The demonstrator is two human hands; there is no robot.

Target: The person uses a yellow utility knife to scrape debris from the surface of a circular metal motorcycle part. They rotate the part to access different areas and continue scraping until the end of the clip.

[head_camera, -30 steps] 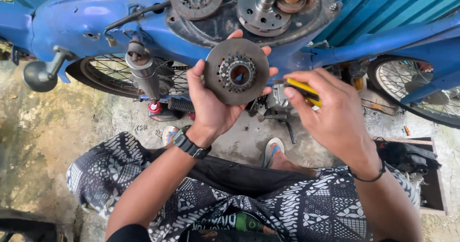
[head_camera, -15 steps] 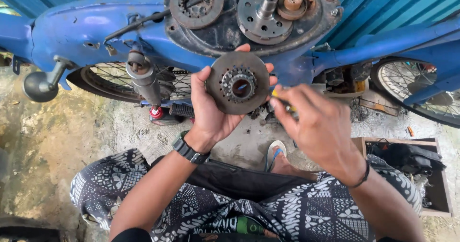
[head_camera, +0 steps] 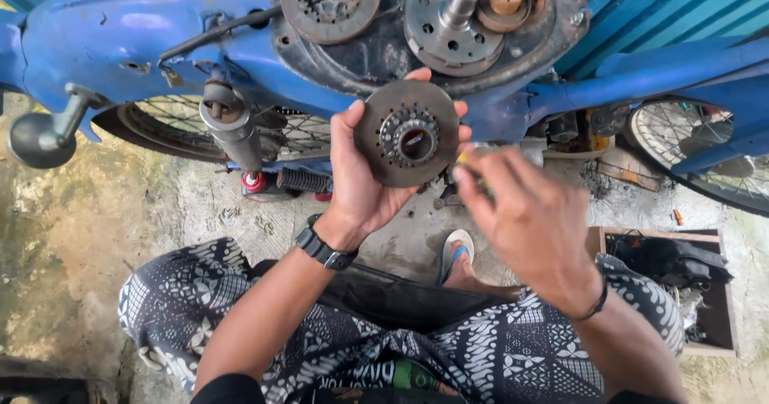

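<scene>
Now we hold the round rusty metal disc with a toothed hole in its middle (head_camera: 408, 134) up in our left hand (head_camera: 362, 181), fingers curled around its rim. Our right hand (head_camera: 521, 212) is closed on a small yellow-handled tool (head_camera: 465, 160), its tip just beside the disc's edge. We judge we are checking or picking at the disc; next the tip needs careful aiming. Behind it lies the blue motorbike (head_camera: 144, 44) on its side, its open dark engine case (head_camera: 376, 52) showing more round parts. A wooden box (head_camera: 725, 344) sits at our right.
</scene>
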